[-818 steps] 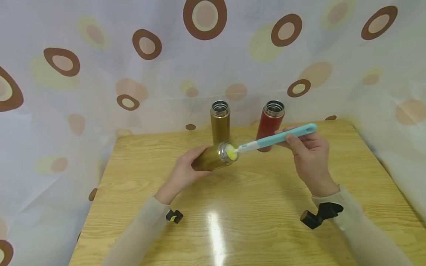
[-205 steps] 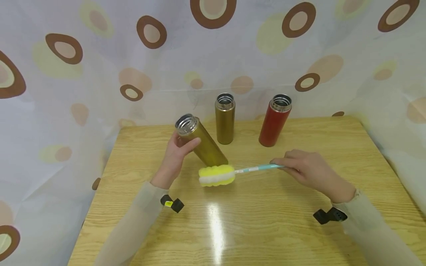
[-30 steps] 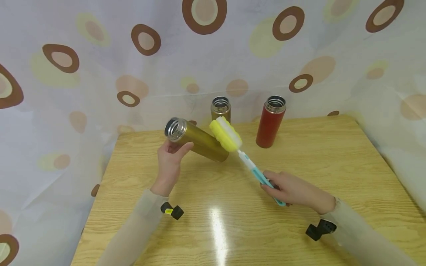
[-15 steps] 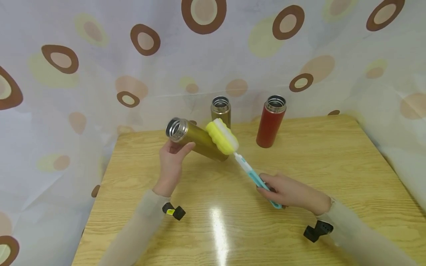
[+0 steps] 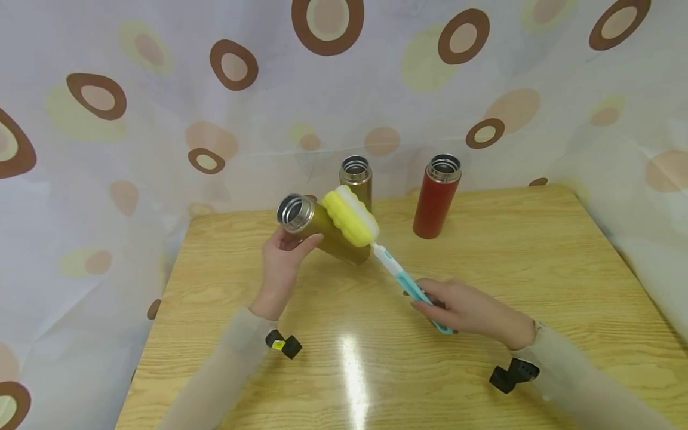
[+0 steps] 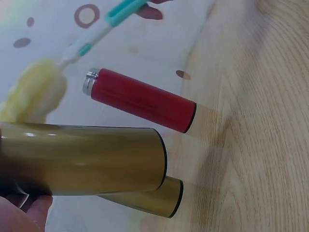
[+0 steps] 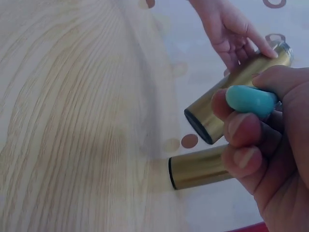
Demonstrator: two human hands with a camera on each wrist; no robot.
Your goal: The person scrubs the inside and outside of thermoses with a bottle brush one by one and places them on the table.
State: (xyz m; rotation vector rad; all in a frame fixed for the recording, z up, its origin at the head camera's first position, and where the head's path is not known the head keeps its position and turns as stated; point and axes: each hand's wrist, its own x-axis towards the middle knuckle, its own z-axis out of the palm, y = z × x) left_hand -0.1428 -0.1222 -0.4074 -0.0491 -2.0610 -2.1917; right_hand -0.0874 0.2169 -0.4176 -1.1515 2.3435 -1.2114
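Change over last half second: yellow-and-white sponge head (image 5: 351, 216) has slid a bit left along the held gold bottle (image 5: 337, 245), toward the mouth end. Bottle itself has shifted slightly right and tips a little more steeply. Small moves, both hands in on it.

Left hand (image 5: 279, 266): curled round the bottle below its steel neck, thumb on the near side, firm-looking hold. Right hand (image 5: 462, 304): fingers and thumb closed round the blue-and-white brush handle (image 5: 407, 283), its end poking out past the palm.

Bottle location: left of centre, tilted, mouth to the far left, base to the near right; looks raised off the surface (image 5: 301, 358). Sponge seems to touch the outer wall on its far right side; exact contact hidden.

Meaning for the work: sponge is outside, not in the mouth, so this reads as a stroke along the body. Looks mid-stroke; how much of the wall is done, can't tell.

Others unmoved: other gold bottle (image 5: 362, 190) upright at the far side, partly behind the sponge; red bottle (image 5: 436, 203) upright farther right, well apart from the brush. All three uncapped.
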